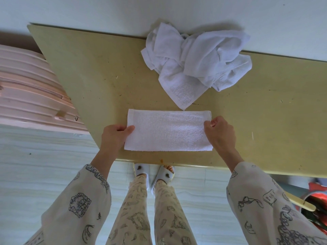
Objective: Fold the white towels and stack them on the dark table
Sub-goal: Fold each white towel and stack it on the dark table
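A white towel (pixel 168 130), folded into a flat rectangle, lies near the front edge of the olive-yellow table (pixel 92 73). My left hand (pixel 115 137) pinches its left edge, thumb on top. At the towel's right edge, my right hand (pixel 221 133) grips with curled fingers. A crumpled pile of white towels (pixel 196 59) sits farther back on the table, against the wall, with one corner hanging down close to the folded towel.
A pink ribbed suitcase (pixel 30 89) stands to the left of the table. A white wall (pixel 159 9) runs behind the table. At the lower right are a red container (pixel 316 197) and a pale stick. My legs and slippers stand at the table's front edge.
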Available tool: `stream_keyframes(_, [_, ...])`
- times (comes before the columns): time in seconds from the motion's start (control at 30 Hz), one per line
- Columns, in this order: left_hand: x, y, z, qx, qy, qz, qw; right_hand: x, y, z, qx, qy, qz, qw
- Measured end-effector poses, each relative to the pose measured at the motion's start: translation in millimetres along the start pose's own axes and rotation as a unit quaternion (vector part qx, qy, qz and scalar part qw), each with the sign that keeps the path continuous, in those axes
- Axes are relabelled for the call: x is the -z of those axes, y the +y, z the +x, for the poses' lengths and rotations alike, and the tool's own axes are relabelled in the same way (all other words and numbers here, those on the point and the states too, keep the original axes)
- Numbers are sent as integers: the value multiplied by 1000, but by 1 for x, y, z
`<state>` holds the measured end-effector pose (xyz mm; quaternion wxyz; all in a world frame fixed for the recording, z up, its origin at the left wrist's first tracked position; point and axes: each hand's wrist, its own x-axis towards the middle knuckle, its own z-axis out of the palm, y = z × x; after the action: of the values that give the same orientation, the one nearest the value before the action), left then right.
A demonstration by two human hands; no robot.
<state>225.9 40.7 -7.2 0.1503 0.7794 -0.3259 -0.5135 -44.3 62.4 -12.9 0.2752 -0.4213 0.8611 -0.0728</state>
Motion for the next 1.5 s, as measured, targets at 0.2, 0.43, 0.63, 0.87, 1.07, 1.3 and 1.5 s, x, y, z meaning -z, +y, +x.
stream_keyframes(0.2, [-1, -1, 0, -2, 17, -7, 1000, -1, 1, 10, 36, 33, -100, 994])
stream_keyframes(0.43, [-5, -1, -2, -32, 60, 61, 996, -5, 7, 7, 46, 51, -73, 995])
stream_keyframes(0.63, [-10, -3, -4, -64, 90, 57, 992, -24, -5, -19, 236, 177, -113, 949])
stream_keyframes(0.87, [-14, 6, -16, -150, 135, 56, 978, -79, -14, -35, 346, 65, -190, 916])
stream_keyframes(1.07, [-23, 38, -50, -271, 116, 62, 953, -83, -13, -34, 323, 29, -184, 928])
stream_keyframes(1.3, [-83, 75, -78, -368, 42, 84, 925, -19, 1, -36, 216, 37, 203, 954])
stream_keyframes(1.5, [-148, 66, -67, -321, -50, 119, 938, 24, 29, -23, -73, -100, 446, 886])
